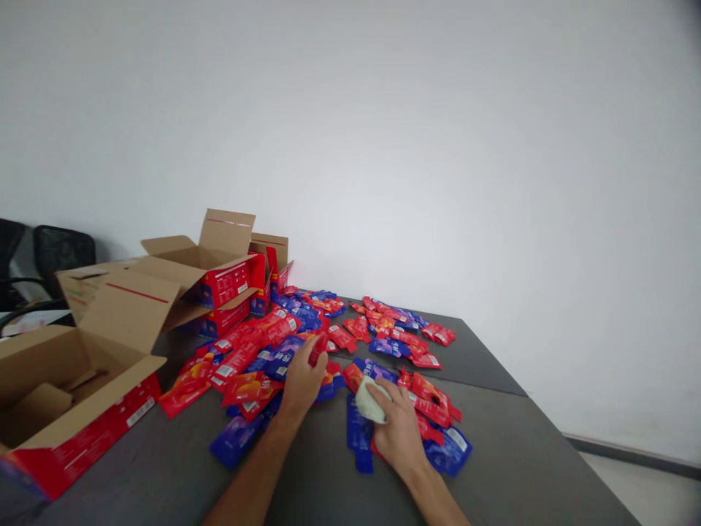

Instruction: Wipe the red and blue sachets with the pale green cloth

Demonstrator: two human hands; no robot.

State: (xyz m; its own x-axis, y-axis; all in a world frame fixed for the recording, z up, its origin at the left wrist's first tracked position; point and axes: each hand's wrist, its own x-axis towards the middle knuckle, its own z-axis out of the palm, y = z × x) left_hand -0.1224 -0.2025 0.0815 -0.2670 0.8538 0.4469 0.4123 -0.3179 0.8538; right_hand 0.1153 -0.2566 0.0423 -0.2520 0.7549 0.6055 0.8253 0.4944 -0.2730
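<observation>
Several red and blue foil sachets lie scattered in a heap across the dark grey table. My left hand is closed on a small red sachet, lifted slightly above the pile. My right hand rests lower on the table with its fingers curled round a whitish crumpled piece, lying over blue sachets.
An open cardboard box with red sides stands at the near left. More open red boxes stand behind it at the back left. Black chairs are at the far left. A white wall runs behind the table.
</observation>
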